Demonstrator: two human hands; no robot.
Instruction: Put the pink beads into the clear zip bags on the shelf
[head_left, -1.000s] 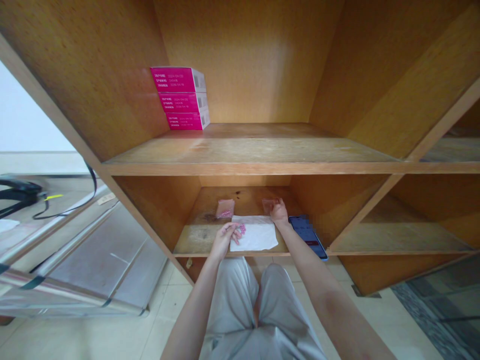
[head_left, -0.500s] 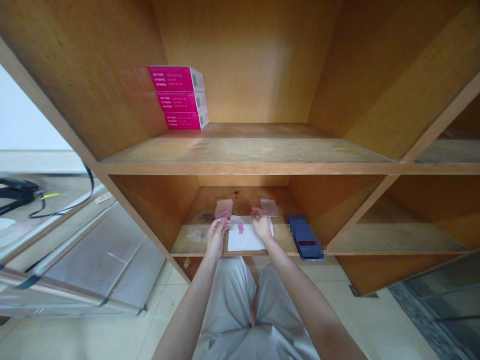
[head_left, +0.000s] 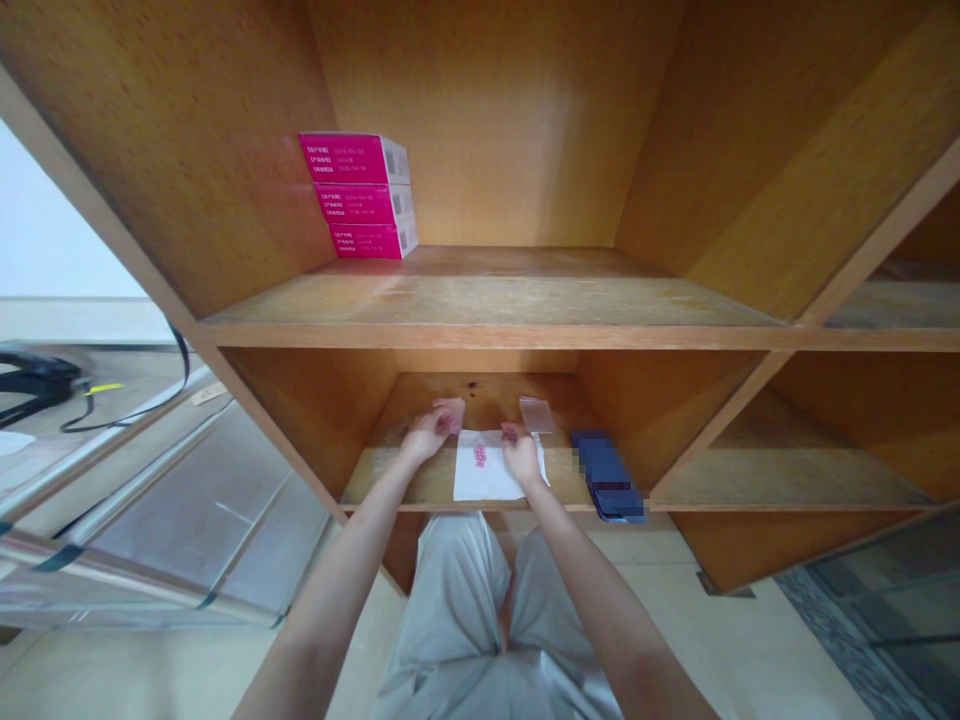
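Left hand (head_left: pixel 429 434) at a small plastic bag (head_left: pixel 451 410), right hand (head_left: pixel 521 452) on white paper (head_left: pixel 487 480), both grips unclear.

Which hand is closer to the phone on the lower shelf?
Right. The right hand is over the white sheet, left of the phone; the left hand is farther left, beyond the sheet.
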